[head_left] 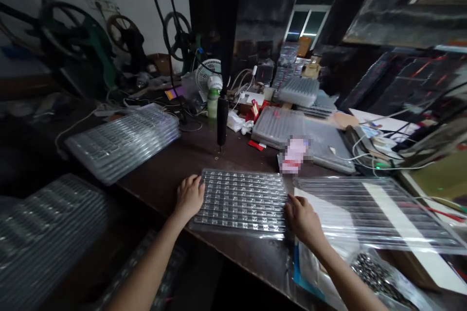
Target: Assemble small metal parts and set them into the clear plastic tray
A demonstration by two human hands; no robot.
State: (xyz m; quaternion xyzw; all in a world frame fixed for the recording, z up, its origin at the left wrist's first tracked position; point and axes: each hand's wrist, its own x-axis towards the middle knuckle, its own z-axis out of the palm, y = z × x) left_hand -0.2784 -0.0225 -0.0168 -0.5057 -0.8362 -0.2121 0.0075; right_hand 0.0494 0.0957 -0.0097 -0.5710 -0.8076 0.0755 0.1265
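A clear plastic tray [242, 201] with rows of small shiny pieces lies at the front edge of the dark table. My left hand [190, 194] grips its left side, fingers over the rim. On the opposite side, my right hand [302, 214] is closed on the tray's right edge, thumb and fingers pinching it. Beyond the tray, a black electric screwdriver [222, 121] hangs upright with its tip close to the table. A larger ribbed clear tray [343, 204] lies just right of my right hand, with a white strip [396, 214] across it.
Stacks of clear trays stand at the left [124, 141], lower left [47, 223] and back right [277, 124]. A phone [295, 155] lies behind the tray. A bag of small metal parts [379, 272] sits at lower right. A small fan [209, 75] and cables stand farther back.
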